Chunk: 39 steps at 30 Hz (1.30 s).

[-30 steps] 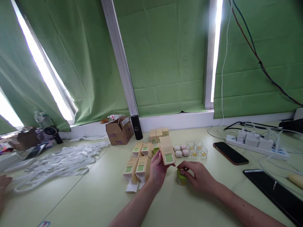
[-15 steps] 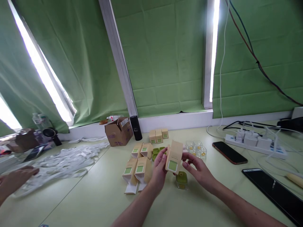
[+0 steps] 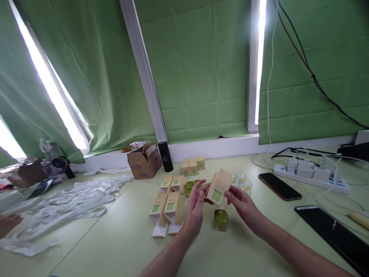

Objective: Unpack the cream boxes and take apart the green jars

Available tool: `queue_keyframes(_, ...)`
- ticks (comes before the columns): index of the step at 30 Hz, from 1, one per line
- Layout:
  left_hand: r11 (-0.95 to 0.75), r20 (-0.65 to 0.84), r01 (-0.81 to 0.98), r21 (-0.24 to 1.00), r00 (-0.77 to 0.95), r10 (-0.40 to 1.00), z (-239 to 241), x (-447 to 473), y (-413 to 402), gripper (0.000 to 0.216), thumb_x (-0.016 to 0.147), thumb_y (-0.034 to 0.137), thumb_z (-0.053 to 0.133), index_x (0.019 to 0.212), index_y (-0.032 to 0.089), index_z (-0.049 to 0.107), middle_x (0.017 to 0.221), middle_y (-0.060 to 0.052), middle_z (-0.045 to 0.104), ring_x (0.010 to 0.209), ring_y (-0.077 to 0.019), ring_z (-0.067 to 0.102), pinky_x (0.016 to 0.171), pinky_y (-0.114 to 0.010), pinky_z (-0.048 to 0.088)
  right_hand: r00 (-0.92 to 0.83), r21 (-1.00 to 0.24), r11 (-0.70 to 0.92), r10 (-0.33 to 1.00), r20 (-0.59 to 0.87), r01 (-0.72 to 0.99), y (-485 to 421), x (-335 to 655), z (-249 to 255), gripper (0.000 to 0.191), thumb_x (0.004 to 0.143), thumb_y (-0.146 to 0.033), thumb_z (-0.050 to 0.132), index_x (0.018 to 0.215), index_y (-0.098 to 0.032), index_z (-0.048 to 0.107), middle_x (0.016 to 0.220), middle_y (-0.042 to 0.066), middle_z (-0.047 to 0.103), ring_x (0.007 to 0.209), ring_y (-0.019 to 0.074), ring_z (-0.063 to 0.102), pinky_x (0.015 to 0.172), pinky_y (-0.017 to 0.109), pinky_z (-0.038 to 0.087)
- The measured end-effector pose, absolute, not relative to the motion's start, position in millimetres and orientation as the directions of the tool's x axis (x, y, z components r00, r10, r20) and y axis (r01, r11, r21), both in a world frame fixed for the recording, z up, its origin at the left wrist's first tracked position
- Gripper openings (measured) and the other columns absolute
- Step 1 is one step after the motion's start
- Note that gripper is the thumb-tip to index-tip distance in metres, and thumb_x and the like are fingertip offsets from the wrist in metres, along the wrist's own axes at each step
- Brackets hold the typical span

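Both my hands hold a small tan carton with a green square label above the table, tilted to the right. My left hand grips its left lower side with fingers curled; my right hand pinches its right lower edge. Just below, a small green soap in a clear case lies on the table, untouched. Left of my hands lie several open tan cartons, with green cases behind them. Three closed cartons stand further back.
Clear cases with yellow pieces sit at centre right. A phone, a power strip with cables and a dark tablet are on the right. A brown box, a black bottle and white straps are left. Another person's hand is at far left.
My right hand left the green case on the table and came up to the carton. The carton rose and tilted right, held in both hands. The other person's hand drew back left.
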<state>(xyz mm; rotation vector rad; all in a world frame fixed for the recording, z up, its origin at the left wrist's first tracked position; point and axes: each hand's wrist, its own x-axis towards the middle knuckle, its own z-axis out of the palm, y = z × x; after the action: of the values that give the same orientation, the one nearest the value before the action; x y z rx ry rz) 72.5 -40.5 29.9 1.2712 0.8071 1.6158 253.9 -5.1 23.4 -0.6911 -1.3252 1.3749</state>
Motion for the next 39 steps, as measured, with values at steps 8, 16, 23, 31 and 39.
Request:
queue_keyframes(8,-0.477,0.477,-0.015,0.879,0.007,0.879,25.0,73.7,-42.6,0.044,0.095,0.037,0.070,0.136,0.024,0.063,0.142,-0.015,0.063,0.130,-0.0343,0.059,0.109,-0.046,0.046,-0.174,-0.959,0.190,0.958,0.228,-0.212,5.1,253.4,14.0,0.065,0.068,-0.077,0.080,0.103,-0.023,0.072,0.096,0.010,0.080,0.085,0.0273,0.071,0.068,0.036,0.054)
queue_keyframes(16,-0.471,0.471,-0.020,0.882,0.000,0.882,26.7,73.2,-44.9,0.046,0.092,0.033,0.074,0.136,0.024,0.065,0.140,-0.015,0.064,0.128,-0.0355,0.058,0.108,-0.046,0.046,-0.169,-0.956,0.194,0.958,0.233,-0.218,5.7,249.6,11.9,0.066,0.067,-0.078,0.080,0.104,-0.025,0.067,0.092,0.008,0.080,0.081,0.0282,0.072,0.075,0.043,0.059)
queue_keyframes(23,-0.477,0.477,-0.086,0.875,-0.022,0.879,32.1,75.1,-45.7,0.043,0.090,0.032,0.077,0.131,0.023,0.068,0.138,-0.015,0.065,0.129,-0.0350,0.058,0.110,-0.045,0.044,-0.270,-0.943,0.161,0.932,0.242,-0.290,1.4,249.4,12.7,0.068,0.070,-0.072,0.083,0.116,-0.027,0.060,0.102,0.010,0.081,0.100,0.0323,0.076,0.096,0.050,0.057)
queue_keyframes(31,-0.496,0.495,-0.078,0.865,-0.036,0.868,38.8,76.3,-47.5,0.042,0.086,0.030,0.080,0.126,0.023,0.069,0.136,-0.014,0.065,0.136,-0.0361,0.053,0.115,-0.047,0.039,-0.281,-0.938,0.209,0.916,0.287,-0.278,4.2,250.6,5.4,0.067,0.076,-0.063,0.085,0.123,-0.025,0.056,0.111,0.013,0.080,0.107,0.0327,0.075,0.099,0.052,0.054)
queue_keyframes(39,-0.494,0.493,-0.163,0.854,-0.050,0.869,35.2,78.9,-46.0,0.046,0.082,0.022,0.081,0.126,0.021,0.067,0.134,-0.014,0.065,0.131,-0.0348,0.057,0.114,-0.045,0.041,-0.270,-0.945,0.204,0.923,0.273,-0.257,1.4,249.9,6.1,0.066,0.074,-0.063,0.087,0.120,-0.025,0.056,0.107,0.012,0.081,0.105,0.0332,0.076,0.093,0.049,0.057)
